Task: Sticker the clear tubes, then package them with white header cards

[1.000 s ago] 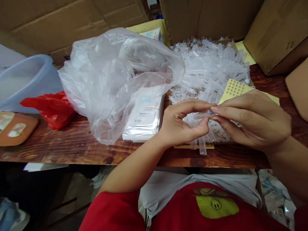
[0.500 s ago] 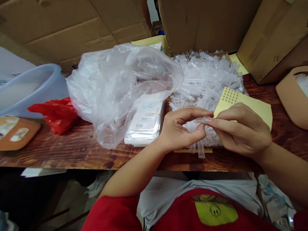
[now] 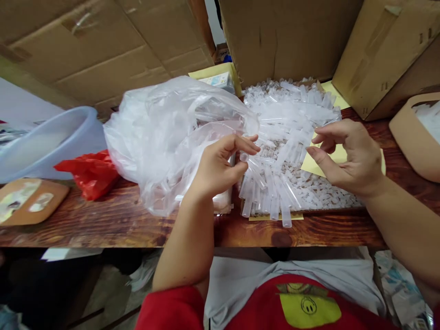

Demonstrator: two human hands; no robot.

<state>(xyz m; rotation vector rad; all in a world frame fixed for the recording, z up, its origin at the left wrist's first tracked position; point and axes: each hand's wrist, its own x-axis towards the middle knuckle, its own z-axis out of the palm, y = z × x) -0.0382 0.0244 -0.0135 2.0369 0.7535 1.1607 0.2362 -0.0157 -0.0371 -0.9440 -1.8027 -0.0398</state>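
"Two bare hands above the brown wooden bench (image 3: pixel 113 229): how do the fingers stand?"

"On the left hand (image 3: pixel 218 167), thumb and index finger are slightly apart. The round end of a clear plastic tube (image 3: pixel 244 157) shows in that gap; whether they grip it, I cannot tell."

"And the right hand (image 3: pixel 350 158)?"

"Curled, thumb well apart from the fingertips, over a pale yellow paper sheet (image 3: pixel 313 165)."

"Past the fingers?"

"Between and beyond the hands, a heap of translucent white plastic tubes (image 3: pixel 275 197). Left of it, a crumpled clear plastic bag (image 3: pixel 151 128); farther left, a red plastic bag (image 3: pixel 94 176) before a pale blue plastic tub (image 3: pixel 91 130)."
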